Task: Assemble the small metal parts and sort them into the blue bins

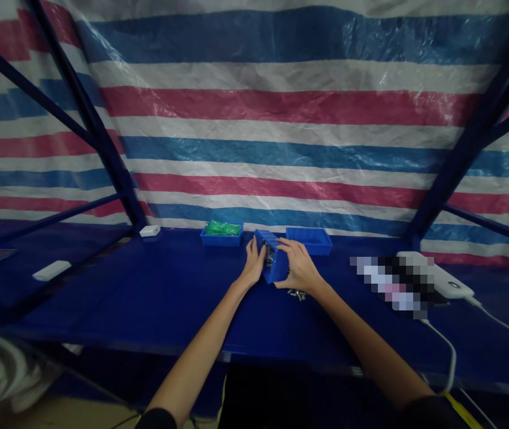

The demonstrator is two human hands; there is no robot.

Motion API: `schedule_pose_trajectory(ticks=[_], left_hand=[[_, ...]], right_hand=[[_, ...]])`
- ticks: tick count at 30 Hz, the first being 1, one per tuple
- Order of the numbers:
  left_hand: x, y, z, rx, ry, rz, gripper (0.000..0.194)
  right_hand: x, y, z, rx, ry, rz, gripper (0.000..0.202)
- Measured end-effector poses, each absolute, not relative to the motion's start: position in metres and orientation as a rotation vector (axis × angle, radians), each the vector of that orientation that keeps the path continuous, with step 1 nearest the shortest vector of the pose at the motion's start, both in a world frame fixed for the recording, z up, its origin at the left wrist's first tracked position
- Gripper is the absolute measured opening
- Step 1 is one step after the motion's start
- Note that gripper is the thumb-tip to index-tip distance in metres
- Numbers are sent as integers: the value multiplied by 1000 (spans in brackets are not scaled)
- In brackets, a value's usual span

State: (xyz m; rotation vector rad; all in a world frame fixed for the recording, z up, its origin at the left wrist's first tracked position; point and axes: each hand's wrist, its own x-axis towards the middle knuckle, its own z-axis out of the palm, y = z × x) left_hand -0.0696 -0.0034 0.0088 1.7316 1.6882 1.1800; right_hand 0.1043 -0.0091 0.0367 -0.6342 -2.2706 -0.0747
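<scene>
Both my hands grip a small blue plastic bin (275, 271), tipped steeply on its side above the blue table. On its left side is my left hand (252, 262), with the fingers closed along the edge. My right hand (299, 265) wraps the other side, thumb low and fingers over the top. Small dark and shiny metal pieces show inside the bin, too small to name. Below my right hand, a little heap of silvery metal parts (297, 294) lies on the table. Just behind my right hand stands another blue bin (321, 243).
A blue bin (222, 240) holding green plastic packets (222, 227) stands at the back left. White boxes (149, 230) lie farther left. On the right are a pixelated device (390, 286) and a white power bank (442, 277) with cables. Blue frame posts (459, 149) flank the table (169, 298).
</scene>
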Motion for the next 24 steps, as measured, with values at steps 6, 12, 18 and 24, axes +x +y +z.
schedule_pose_trajectory(ticks=[6, 12, 18, 24], left_hand=[[-64, 5, -7, 1790, 1595, 1214, 56], [-63, 9, -17, 1726, 1502, 1290, 65], [-65, 10, -19, 1822, 1461, 1286, 62], [-64, 5, -13, 1790, 1464, 1301, 51]], right_hand=[[100, -14, 36, -565, -2381, -85, 78], [101, -14, 34, -522, -2360, -13, 81], [100, -12, 34, -457, -2347, -5, 79], [100, -12, 34, -481, -2352, 1, 80]])
